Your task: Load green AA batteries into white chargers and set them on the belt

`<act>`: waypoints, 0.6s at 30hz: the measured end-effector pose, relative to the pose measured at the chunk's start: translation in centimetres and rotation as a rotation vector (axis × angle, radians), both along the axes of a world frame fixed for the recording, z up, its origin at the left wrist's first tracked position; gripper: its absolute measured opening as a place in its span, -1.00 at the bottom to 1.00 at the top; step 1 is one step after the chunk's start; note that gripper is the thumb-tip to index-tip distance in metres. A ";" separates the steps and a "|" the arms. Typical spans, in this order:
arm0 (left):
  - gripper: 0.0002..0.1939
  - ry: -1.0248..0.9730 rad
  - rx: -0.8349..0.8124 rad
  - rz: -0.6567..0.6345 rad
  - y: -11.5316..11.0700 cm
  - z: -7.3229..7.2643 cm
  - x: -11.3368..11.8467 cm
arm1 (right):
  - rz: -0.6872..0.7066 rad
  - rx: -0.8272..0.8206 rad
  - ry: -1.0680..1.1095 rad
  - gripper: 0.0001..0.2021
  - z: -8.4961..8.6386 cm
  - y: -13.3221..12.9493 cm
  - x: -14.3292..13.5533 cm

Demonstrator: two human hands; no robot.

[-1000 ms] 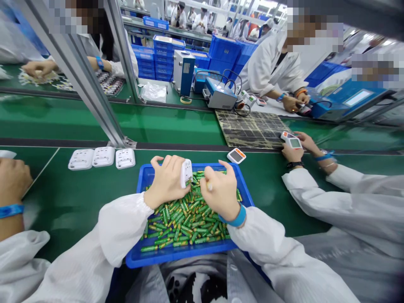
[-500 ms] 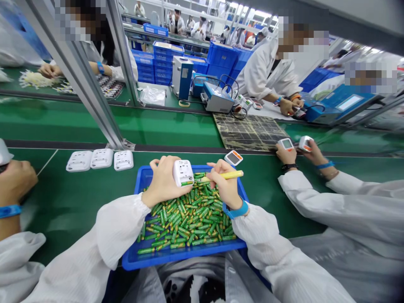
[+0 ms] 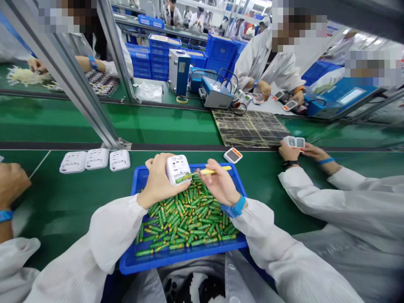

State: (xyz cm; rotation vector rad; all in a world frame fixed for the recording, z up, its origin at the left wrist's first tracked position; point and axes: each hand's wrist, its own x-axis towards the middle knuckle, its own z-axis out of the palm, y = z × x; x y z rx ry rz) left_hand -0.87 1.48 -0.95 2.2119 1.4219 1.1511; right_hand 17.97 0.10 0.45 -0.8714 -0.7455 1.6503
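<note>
My left hand [image 3: 160, 179] grips a white device [image 3: 177, 167] by its edges, its back facing me. A green battery [image 3: 183, 178] lies tilted across the lower part of that back. With my right hand [image 3: 221, 182] I hold a yellow-handled tool [image 3: 216, 170], whose thin tip meets the battery's right end. Under both hands is a blue tray [image 3: 183, 259] holding several loose green batteries [image 3: 195, 214]. Past its far right corner lies a white-and-orange device [image 3: 233, 155], screen up.
Three white devices [image 3: 96, 159] lie at the left before a metal post [image 3: 85, 92]. A co-worker's hands [image 3: 293, 152] hold two devices at the right; another person's hand [image 3: 12, 183] is at the left edge. A dark mat [image 3: 252, 128] lies beyond.
The battery in the device now sits higher and more tilted. My right hand has shifted slightly left with the tool. The co-worker's two devices at the right have come together.
</note>
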 end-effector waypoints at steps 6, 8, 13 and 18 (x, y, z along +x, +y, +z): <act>-0.43 0.267 0.178 -0.024 -0.3 -0.1 0.5 | 0.155 -0.077 0.105 -0.72 -0.1 0.0 -0.1; -0.41 0.284 0.141 0.034 0.0 0.0 0.4 | 0.118 -0.109 0.136 -0.69 -0.2 0.5 0.5; -0.22 0.270 0.000 0.293 3.4 0.1 -2.4 | 0.076 -0.126 0.119 -0.64 -0.6 1.7 1.6; -0.25 0.346 -0.169 0.370 8.4 -1.6 -8.6 | -0.257 0.169 -0.332 -0.73 -1.5 3.7 2.8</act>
